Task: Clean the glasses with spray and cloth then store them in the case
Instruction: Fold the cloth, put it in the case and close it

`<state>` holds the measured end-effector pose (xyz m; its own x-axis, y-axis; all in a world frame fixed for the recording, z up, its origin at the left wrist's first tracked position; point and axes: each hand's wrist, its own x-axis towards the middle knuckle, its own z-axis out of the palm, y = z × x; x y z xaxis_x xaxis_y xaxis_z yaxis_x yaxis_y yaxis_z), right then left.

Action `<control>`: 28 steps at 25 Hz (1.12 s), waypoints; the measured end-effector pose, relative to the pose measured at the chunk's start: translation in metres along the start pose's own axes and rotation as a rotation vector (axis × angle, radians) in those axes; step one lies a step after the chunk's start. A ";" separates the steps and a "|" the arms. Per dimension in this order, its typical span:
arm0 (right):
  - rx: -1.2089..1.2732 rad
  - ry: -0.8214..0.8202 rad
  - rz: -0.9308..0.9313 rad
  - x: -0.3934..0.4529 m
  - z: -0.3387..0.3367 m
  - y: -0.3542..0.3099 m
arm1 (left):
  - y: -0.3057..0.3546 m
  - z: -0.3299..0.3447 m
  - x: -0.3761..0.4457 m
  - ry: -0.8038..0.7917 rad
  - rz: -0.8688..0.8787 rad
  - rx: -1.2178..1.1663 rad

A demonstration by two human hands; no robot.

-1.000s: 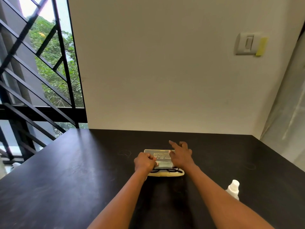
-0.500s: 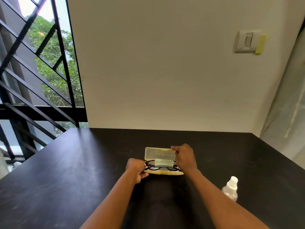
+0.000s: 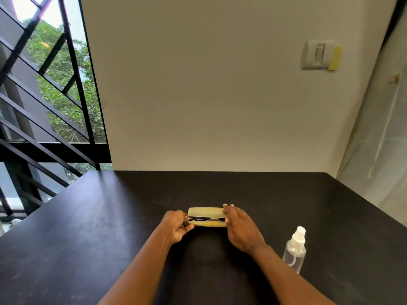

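Note:
A pale yellow glasses case [image 3: 206, 213] lies on the black table [image 3: 88, 227], its lid lowered until only a narrow gap shows. Through that gap I see the black glasses [image 3: 201, 220] inside; the cloth is hidden. My left hand [image 3: 176, 226] grips the case's left end with curled fingers. My right hand [image 3: 239, 227] holds the right end, fingers over the lid and thumb at the front. A clear spray bottle [image 3: 294, 249] with a white nozzle stands upright to the right of my right forearm.
A cream wall rises behind the table's far edge, with a light switch [image 3: 317, 54] high on the right. A window with black bars [image 3: 50, 102] fills the left. A translucent curtain [image 3: 378, 139] hangs at the right.
The lid stood upright with the cloth and glasses showing; my right hand has brought it down nearly shut. My left hand stays at the case's left end.

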<state>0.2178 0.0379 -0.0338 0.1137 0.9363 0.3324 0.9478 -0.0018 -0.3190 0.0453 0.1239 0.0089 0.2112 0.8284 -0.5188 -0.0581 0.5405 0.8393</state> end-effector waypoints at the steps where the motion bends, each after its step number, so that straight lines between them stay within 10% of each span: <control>1: -0.024 -0.025 -0.011 -0.001 0.000 0.000 | 0.000 0.000 -0.001 0.001 0.002 -0.020; 5: -0.217 -0.097 -0.095 0.005 -0.004 -0.002 | -0.005 0.004 0.001 -0.046 0.092 0.053; 8: -0.250 -0.111 -0.100 0.008 0.002 -0.002 | -0.016 0.005 0.007 0.018 0.505 0.857; 12: -0.235 -0.076 -0.124 0.004 0.005 -0.002 | -0.029 -0.003 0.010 -0.145 0.914 1.286; 28: -0.257 -0.118 -0.139 0.003 0.009 -0.002 | -0.030 -0.005 0.002 -0.088 1.087 1.457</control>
<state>0.2139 0.0443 -0.0400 -0.0435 0.9680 0.2471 0.9978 0.0546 -0.0383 0.0428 0.1097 -0.0185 0.7131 0.6497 0.2632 0.6038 -0.7601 0.2404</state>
